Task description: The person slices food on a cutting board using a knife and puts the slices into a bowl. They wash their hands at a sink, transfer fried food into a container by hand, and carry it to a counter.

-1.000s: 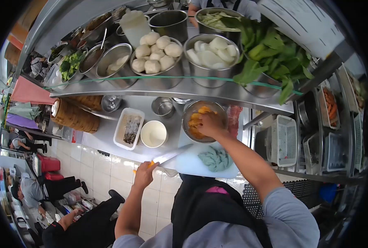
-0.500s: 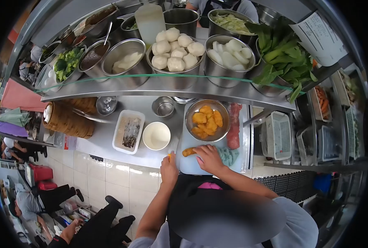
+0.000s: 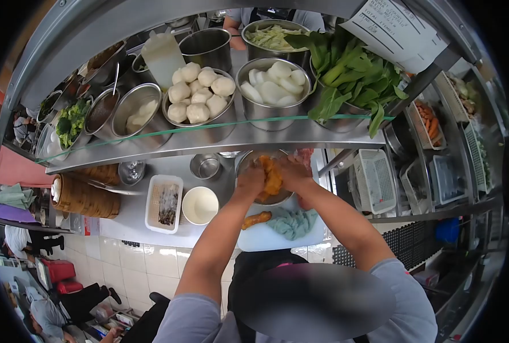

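Note:
My left hand (image 3: 251, 179) and my right hand (image 3: 295, 173) are both in the steel bowl (image 3: 276, 201). Between them, pressed from either side, are soft orange food pieces (image 3: 271, 176) whose exact kind I cannot make out. Most fingertips are hidden by the pieces and the hands themselves. A golden-brown, finger-shaped piece of food (image 3: 256, 220) lies near the cutting board's (image 3: 260, 243) left edge. Beside it is a crumpled green cloth (image 3: 294, 224). Raw red meat (image 3: 306, 155) shows partly behind my right hand.
Left of the bowl stand a cream-coloured tub (image 3: 200, 206), a white tray of greyish food (image 3: 164, 203) and a small steel pot (image 3: 206, 166). Bamboo steamers (image 3: 86, 196) are farther left. A glass-edged shelf (image 3: 220, 140) with food pots overhangs the counter; a person is behind it.
Both hands have moved forward from the board's near edge into the bowl and taken hold of orange pieces. The right hand has left the brown piece and cloth. The view has shifted.

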A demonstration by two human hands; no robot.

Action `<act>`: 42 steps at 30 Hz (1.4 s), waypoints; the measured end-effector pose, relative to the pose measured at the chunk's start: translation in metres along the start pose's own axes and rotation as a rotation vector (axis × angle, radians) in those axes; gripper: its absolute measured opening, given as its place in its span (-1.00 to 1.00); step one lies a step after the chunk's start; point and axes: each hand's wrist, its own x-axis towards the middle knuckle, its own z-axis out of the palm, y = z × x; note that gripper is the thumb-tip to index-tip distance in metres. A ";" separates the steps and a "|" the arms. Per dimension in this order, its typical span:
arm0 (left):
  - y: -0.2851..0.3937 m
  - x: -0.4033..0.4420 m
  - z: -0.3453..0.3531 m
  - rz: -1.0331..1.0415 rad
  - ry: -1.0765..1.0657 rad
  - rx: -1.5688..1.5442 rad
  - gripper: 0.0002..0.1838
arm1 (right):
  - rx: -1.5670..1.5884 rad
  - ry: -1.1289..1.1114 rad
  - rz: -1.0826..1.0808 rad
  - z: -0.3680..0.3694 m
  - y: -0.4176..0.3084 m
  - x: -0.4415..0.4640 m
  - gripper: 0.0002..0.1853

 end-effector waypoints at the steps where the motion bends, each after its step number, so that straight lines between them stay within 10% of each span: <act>1: 0.003 0.010 0.001 -0.040 0.017 0.045 -0.30 | -0.002 0.002 -0.001 0.002 0.004 0.005 -0.26; 5: 0.014 0.020 -0.008 -0.059 -0.091 0.091 -0.20 | -0.039 -0.096 -0.051 0.006 0.014 0.012 -0.23; 15: -0.036 -0.081 -0.072 0.112 0.228 0.013 -0.69 | 0.297 0.143 -0.036 -0.021 0.011 -0.012 -0.04; 23: -0.174 -0.115 -0.060 -0.384 -0.063 -0.026 -0.57 | 0.622 0.058 -0.291 -0.043 -0.122 0.006 -0.06; 29: -0.170 -0.157 -0.085 -0.481 0.385 -0.004 -0.55 | 0.396 -0.208 -0.293 -0.021 -0.224 0.050 -0.02; 37: -0.175 -0.166 -0.052 -0.328 0.531 0.073 -0.45 | 0.533 -0.118 0.145 -0.025 -0.109 0.028 -0.09; 42: -0.060 -0.107 -0.046 0.286 0.377 0.006 -0.61 | 0.196 -0.079 0.048 -0.001 -0.009 0.012 -0.36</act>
